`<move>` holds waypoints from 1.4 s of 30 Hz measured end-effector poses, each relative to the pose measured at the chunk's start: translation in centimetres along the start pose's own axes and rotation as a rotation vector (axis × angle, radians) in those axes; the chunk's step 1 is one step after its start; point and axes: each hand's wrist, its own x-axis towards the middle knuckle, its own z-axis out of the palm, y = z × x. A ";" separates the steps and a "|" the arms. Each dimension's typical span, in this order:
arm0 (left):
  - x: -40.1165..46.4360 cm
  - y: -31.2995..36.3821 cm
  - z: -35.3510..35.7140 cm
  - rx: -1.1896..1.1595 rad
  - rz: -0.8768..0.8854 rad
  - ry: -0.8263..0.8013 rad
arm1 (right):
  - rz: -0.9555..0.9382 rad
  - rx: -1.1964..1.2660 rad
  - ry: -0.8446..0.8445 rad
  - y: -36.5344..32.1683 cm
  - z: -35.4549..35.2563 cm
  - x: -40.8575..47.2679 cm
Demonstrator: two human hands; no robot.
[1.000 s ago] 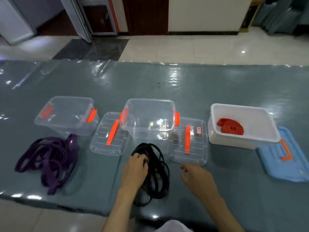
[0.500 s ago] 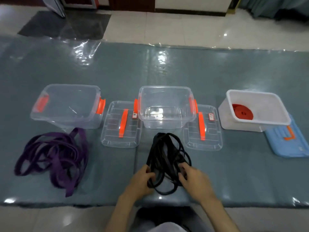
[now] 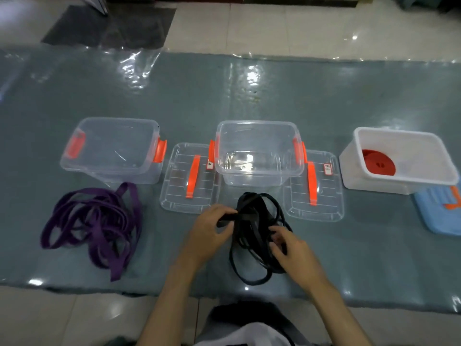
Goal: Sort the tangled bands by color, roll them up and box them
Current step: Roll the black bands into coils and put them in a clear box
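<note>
Hands [image 3: 249, 236] now lifting black bands [image 3: 252, 245], lengthwise

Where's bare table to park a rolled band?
Free: the table behind the boxes, and the near right between right hand and blue lid. Crowded: the row from purple bands to black bands.

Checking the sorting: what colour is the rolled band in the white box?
Red rolled band, seen in the head view.

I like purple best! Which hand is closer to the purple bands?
Left. The left hand is beside the purple bands, apart from them; the right hand is farther off, across the black bands.
</note>
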 end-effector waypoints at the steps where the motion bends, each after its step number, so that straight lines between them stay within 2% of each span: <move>1: 0.7 1.2 -0.9 0.023 0.041 0.033 | -0.033 0.060 0.020 -0.8 -0.5 0.5; 6: 4.3 5.9 -4.1 0.117 0.224 0.143 | -0.271 0.384 0.150 -6.5 -4.7 3.4; 10: 6.9 9.8 -5.7 0.122 0.362 0.227 | -0.453 0.410 0.151 -10.6 -8.2 6.2; 17: 9.2 15.2 -6.7 -0.147 0.449 0.303 | -0.599 0.505 0.127 -13.5 -13.1 8.9; 20: 10.3 16.0 -6.5 -0.243 0.422 0.341 | -0.648 0.505 0.191 -13.9 -14.1 9.6; 24: 11.0 16.3 -5.2 -0.398 0.273 0.419 | -0.633 0.511 0.302 -14.3 -15.2 9.7; 27: 10.7 16.6 -3.7 -0.582 0.195 0.355 | -0.626 0.528 0.372 -14.2 -15.9 10.0; 29: 10.5 16.9 -2.7 -0.560 0.178 0.351 | -0.616 0.540 0.371 -14.0 -16.0 10.2; 32: 10.5 16.9 -1.5 -0.459 0.125 0.466 | -0.614 0.538 0.365 -13.9 -15.7 10.2; 35: 10.6 16.5 -1.4 -0.508 0.087 0.537 | -0.606 0.563 0.355 -13.8 -15.2 10.0; 39: 10.6 15.8 -1.7 -0.509 0.060 0.498 | -0.562 0.570 0.447 -13.5 -15.0 9.9; 42: 10.5 15.8 -1.6 -0.477 0.062 0.446 | -0.588 0.548 0.456 -13.6 -14.8 9.5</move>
